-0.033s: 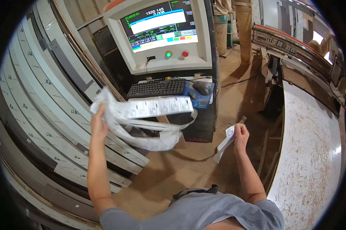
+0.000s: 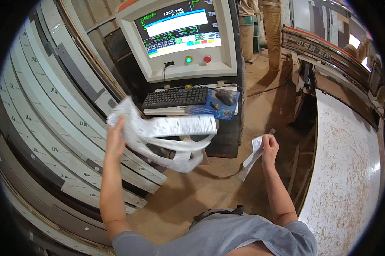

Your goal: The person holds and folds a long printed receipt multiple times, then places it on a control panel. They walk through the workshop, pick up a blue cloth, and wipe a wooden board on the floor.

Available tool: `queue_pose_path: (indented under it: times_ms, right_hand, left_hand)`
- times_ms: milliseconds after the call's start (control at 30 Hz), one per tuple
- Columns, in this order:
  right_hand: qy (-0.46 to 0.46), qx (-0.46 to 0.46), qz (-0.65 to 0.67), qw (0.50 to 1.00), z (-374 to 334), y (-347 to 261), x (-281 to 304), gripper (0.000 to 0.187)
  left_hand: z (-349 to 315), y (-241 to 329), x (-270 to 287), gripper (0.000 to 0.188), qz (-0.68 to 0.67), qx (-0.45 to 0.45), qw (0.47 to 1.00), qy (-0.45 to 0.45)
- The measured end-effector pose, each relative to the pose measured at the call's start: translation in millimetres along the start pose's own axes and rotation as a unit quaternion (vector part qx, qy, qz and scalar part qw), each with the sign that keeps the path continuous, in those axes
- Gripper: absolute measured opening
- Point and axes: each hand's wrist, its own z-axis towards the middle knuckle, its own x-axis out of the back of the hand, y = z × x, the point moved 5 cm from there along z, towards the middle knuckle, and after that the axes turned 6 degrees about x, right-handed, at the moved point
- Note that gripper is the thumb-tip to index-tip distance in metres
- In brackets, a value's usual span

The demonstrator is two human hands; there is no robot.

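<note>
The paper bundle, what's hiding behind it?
Behind the paper bundle, you can see part of the dark cabinet and long boards. Whatever the paper covers can't be seen.

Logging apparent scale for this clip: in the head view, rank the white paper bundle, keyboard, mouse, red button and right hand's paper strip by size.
1. White paper bundle, by its spread
2. Keyboard
3. Mouse and paper strip: too close to rank; the strip is longer but narrower
4. Red button

You wear a grey, short-sleeved shirt of soft, creased fabric (image 2: 205, 234), with dark, bunched material (image 2: 218, 212) at its far edge; your left hand (image 2: 116, 141) and right hand (image 2: 269, 150) are bare.
</note>
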Motion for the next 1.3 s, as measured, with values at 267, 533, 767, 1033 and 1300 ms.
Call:
queue_pose_path:
  times_ms: [267,533,767,1033,1300]
  right_hand:
    - [-0.115,-0.033,0.026,0.992,-21.9,-28.3,-106.4,0.014]
    - [-0.183,-0.267,0.214,0.922,-72.5,-32.5,-155.8,0.016]
    - [-0.24,-0.167,0.226,0.929,-89.1,-31.4,-184.4,0.027]
    - [-0.222,-0.152,0.154,0.951,-95.3,16.7,-243.1,0.024]
    - [-0.116,-0.045,0.096,0.988,-63.0,39.2,-263.8,0.021]
  left_hand:
    - [-112.2,-80.5,-132.2,0.007,0.138,-0.07,0.964,-0.216]
    - [-118.0,-147.4,-143.6,0.01,0.048,-0.042,0.99,-0.124]
    - [-98.5,-164.3,-125.0,0.018,0.049,-0.075,0.995,-0.044]
    - [-38.9,-179.6,-111.6,0.052,0.103,-0.118,0.982,-0.107]
    - [1.6,-229.1,-94.3,0.044,0.076,0.045,0.937,-0.337]
